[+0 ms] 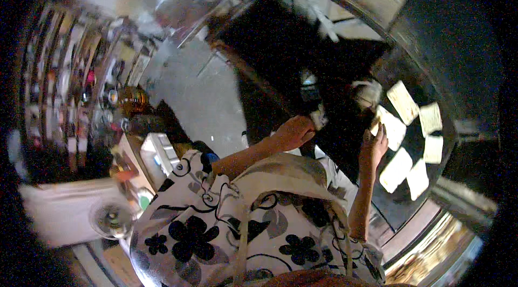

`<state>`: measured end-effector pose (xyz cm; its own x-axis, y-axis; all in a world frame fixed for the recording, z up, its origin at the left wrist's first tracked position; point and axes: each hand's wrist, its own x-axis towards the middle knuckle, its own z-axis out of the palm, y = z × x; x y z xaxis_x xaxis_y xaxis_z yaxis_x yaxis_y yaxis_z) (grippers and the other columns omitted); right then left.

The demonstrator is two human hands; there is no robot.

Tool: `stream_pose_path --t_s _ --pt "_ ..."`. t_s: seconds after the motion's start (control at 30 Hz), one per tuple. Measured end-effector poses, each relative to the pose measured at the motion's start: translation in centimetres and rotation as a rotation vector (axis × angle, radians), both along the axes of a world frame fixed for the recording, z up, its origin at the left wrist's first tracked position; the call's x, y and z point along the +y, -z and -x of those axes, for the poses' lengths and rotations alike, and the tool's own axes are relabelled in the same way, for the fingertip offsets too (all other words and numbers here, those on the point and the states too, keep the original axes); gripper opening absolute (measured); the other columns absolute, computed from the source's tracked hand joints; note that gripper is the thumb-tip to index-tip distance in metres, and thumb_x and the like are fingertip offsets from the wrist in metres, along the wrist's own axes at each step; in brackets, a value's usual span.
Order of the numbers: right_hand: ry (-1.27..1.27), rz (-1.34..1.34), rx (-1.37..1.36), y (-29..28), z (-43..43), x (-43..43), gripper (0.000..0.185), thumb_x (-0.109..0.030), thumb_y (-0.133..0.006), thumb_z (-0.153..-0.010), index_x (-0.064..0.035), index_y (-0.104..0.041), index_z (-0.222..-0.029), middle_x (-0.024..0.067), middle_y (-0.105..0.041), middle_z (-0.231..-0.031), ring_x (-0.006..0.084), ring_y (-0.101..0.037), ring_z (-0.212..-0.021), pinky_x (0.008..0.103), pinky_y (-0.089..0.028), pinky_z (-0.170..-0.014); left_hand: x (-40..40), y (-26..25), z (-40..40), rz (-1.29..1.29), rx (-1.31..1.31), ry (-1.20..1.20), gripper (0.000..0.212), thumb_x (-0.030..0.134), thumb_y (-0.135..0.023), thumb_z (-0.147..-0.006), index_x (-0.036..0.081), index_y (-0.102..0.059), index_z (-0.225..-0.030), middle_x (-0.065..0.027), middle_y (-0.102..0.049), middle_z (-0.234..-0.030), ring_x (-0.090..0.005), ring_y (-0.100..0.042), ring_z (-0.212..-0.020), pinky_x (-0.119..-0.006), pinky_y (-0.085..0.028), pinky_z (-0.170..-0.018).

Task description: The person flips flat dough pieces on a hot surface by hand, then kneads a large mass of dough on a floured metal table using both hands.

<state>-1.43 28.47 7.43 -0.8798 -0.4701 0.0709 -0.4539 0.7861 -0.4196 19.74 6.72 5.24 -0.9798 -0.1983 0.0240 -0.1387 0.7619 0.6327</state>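
Note:
My left hand (296, 130), fingers curled, is at a small pale crumpled thing (318, 119) over the dark surface; whether it grips this is unclear. My right hand (376, 144) lies with its fingers apart at the lower left edge of a pale rectangular piece (391, 127). Several more flat pale pieces are spread beside it in a loose ring on a dark surface (413, 137), one of them (402, 102) above and another (395, 170) below. Just above my right hand is a blurred, whitish rounded thing (367, 93). Their material cannot be told.
Shelves (81, 72) packed with blurred goods stand at the left. A clear round bowl (112, 219) sits on a pale surface at the lower left, near a white box (159, 152). Grey floor (202, 92) shows between the shelves and the dark surface. Layered sheets (431, 250) lie at the lower right.

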Motion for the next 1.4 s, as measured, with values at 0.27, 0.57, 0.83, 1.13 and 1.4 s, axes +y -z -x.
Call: stream_pose_path --t_s 0.27,0.57,0.83,1.13,1.4 --pt "-0.626 0.329 -0.216 2.5 -20.3 -32.0 0.055 -0.025 -0.060 -0.096 0.0003 -0.041 -0.141 0.0236 -0.045 -0.140 0.0408 -0.045 -0.128 0.0467 -0.034 -0.110 -14.8 8.9 -30.7 -0.147 -0.232 -0.602 0.038 0.034 -0.050 -0.099 0.007 -0.060 -0.123 -0.0204 -0.059 -0.124 -0.0394 -0.056 -0.115 -0.051 -0.047 -0.097" --pt "-1.390 0.065 0.119 4.0 -40.7 -57.0 0.065 -0.039 -0.054 -0.098 -0.0055 -0.032 -0.148 0.0149 -0.031 -0.155 0.0323 -0.032 -0.141 0.0481 -0.023 -0.117 -35.3 9.9 -46.0 0.015 -0.189 -0.987 0.048 0.033 -0.053 -0.099 -0.001 -0.049 -0.132 -0.0243 -0.048 -0.136 -0.0384 -0.046 -0.128 -0.046 -0.037 -0.109" --pt "-1.540 -0.056 0.421 8.0 -37.8 -82.0 0.074 -0.052 -0.045 -0.097 -0.0074 -0.025 -0.153 0.0124 -0.027 -0.158 0.0271 -0.022 -0.147 0.0433 -0.014 -0.121 -51.4 11.7 -56.2 0.081 -0.323 -0.985 0.040 0.017 -0.050 -0.100 -0.001 -0.047 -0.135 -0.0214 -0.046 -0.140 -0.0389 -0.045 -0.129 -0.046 -0.038 -0.109" --pt "-0.881 0.325 0.108 11.1 -34.1 -114.3 0.059 -0.048 -0.042 -0.101 -0.0069 -0.039 -0.143 0.0169 -0.047 -0.142 0.0346 -0.045 -0.130 0.0481 -0.035 -0.108 -73.6 13.0 -60.4 -0.088 -0.271 -1.037 0.037 0.012 -0.047 -0.101 0.001 -0.047 -0.136 -0.0179 -0.045 -0.140 -0.0342 -0.047 -0.126 -0.044 -0.042 -0.106" --pt "0.217 1.441 -1.336 9.5 -24.7 -105.5 0.049 -0.044 -0.038 -0.102 -0.0016 -0.053 -0.122 0.0169 -0.067 -0.106 0.0288 -0.066 -0.091 0.0420 -0.054 -0.076 -92.1 9.0 -51.3 -0.231 -0.217 -0.782 0.041 0.023 -0.049 -0.101 0.001 -0.047 -0.136 -0.0173 -0.047 -0.137 -0.0304 -0.050 -0.123 -0.042 -0.044 -0.101"
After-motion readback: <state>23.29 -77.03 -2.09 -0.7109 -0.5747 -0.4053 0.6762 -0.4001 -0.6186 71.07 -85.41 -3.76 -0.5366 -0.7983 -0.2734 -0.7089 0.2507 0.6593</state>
